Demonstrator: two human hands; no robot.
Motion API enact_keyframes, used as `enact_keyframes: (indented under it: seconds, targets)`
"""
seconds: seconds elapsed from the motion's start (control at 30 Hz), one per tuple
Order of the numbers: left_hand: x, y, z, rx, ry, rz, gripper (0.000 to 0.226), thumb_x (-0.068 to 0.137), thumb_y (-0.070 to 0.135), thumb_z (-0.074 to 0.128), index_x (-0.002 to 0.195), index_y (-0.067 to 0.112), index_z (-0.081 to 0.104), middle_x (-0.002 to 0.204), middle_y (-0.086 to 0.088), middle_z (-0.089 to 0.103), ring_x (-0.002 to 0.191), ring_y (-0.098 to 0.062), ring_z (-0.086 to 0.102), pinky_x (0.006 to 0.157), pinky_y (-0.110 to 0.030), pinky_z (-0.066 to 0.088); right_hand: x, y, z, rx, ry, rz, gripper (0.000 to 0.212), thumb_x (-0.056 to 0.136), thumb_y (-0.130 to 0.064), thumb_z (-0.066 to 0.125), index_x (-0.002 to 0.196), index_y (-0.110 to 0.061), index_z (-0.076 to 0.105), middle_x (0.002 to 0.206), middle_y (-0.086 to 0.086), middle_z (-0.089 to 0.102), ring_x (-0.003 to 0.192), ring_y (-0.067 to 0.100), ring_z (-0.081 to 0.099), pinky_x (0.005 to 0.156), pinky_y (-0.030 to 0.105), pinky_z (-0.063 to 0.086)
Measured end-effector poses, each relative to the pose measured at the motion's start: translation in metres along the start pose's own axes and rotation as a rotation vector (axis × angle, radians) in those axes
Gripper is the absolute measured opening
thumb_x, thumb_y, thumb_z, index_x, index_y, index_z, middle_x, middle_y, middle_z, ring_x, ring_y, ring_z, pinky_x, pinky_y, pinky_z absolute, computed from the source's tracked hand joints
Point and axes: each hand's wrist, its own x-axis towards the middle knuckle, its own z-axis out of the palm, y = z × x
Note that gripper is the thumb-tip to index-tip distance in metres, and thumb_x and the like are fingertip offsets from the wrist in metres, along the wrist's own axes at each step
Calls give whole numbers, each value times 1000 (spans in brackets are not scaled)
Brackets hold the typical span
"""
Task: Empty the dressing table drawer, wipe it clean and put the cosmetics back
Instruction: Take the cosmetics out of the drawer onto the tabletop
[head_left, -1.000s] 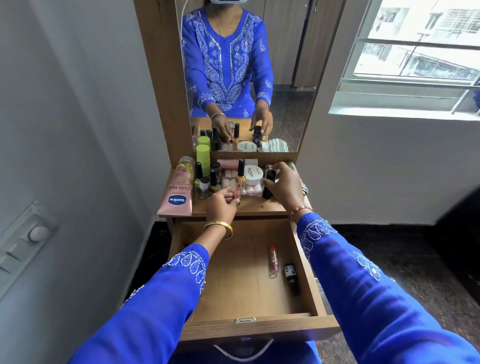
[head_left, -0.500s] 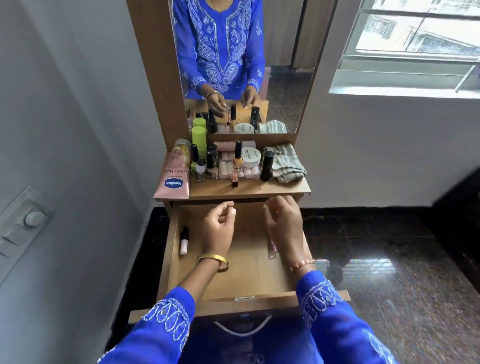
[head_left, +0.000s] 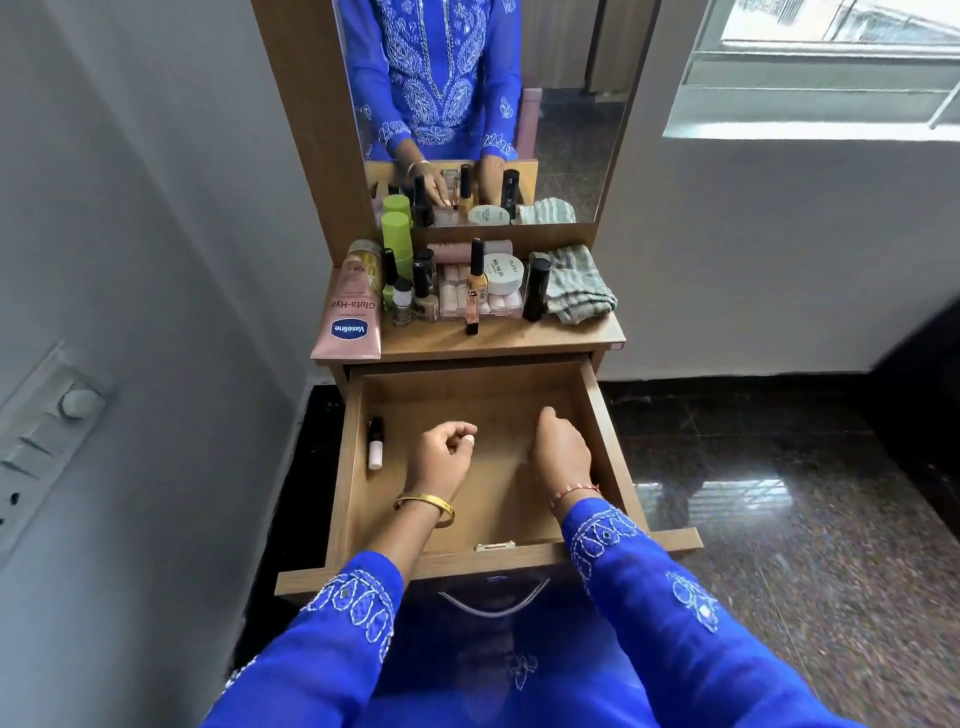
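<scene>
1. Both my hands are down inside the open drawer (head_left: 602, 415). It's pulled well out from under the dressing table top (head_left: 498, 340), with its front edge right near my body.
2. My left hand (head_left: 448, 451) hovers mid-drawer, fingers curled loosely with nothing in them as far as I can see.
3. My right hand (head_left: 561, 451) is over on the right half, close to the right wall. Its fingers are bent downward and hidden under the back of the hand, so I honestly can't tell if it's got hold of anything.
4. A small white bottle with a black cap (head_left: 375, 442) lies against the left wall of the drawer, well apart from my left hand. Lots of bare wood between my two hands and toward the back wall.
5. The top is packed: a pink Vaseline tube (head_left: 349, 317) leans off the left edge, a green bottle (head_left: 397, 235) stands behind it, nail polish bottles (head_left: 415, 296) cluster beside it, then a clear organiser (head_left: 480, 301) with a white jar (head_left: 503, 273) on it.
6. A black tube (head_left: 536, 289) stands just beside a folded striped cloth (head_left: 576, 285) at the right edge.
7. There's only a narrow free strip along the tabletop's front edge.
</scene>
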Motion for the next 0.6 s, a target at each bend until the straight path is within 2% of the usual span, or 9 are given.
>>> enact_keyframes:
  seconds: [0.13,0.2,0.27,0.33,0.4,0.5,0.6]
  targets:
    - [-1,-1,-1,40,-31,6,18,85,7,54,93,12,69,79,-2,63,71,-14,54,68,-21,42,-1,3,3,20,-5,-28,29,92,-2,38,120,0,39,115,21,60,106,38,58,81,41,47]
    - [-4,0,-2,70,-36,25,20,85,5,54,95,12,69,84,-4,66,75,-17,58,71,-22,44,-1,1,2,118,2,-23,26,93,-14,46,115,0,45,113,20,62,106,37,59,81,40,47]
    - [-6,0,-4,114,-22,59,24,84,0,52,100,10,68,95,-8,69,88,-20,63,81,-25,48,-1,-2,-2,317,15,10,31,87,-23,58,109,-1,57,103,14,65,101,32,61,81,34,47]
    - [-7,0,-6,180,2,97,30,83,-3,52,107,10,65,104,-9,67,98,-21,62,89,-26,47,-3,-4,-6,533,-2,-2,21,83,-20,61,95,-3,67,85,6,65,87,23,63,72,26,45]
    - [-7,0,-6,250,-8,147,36,81,-2,57,114,11,63,113,-7,64,107,-20,59,94,-24,42,-8,-4,-9,711,-57,-24,18,83,-11,57,88,0,70,75,7,64,69,15,60,61,20,43]
    - [-10,3,-2,317,-98,236,40,80,5,64,119,13,60,117,-5,61,110,-19,56,93,-20,40,-13,-4,-13,809,-121,-63,19,85,-5,53,88,5,69,64,5,60,50,4,52,43,8,37]
    - [-15,4,2,349,-109,282,33,82,12,65,115,14,62,108,-6,64,100,-20,59,81,-23,43,-15,-7,-16,866,-160,-100,15,89,-11,55,82,-1,64,61,3,58,41,0,51,39,10,36]
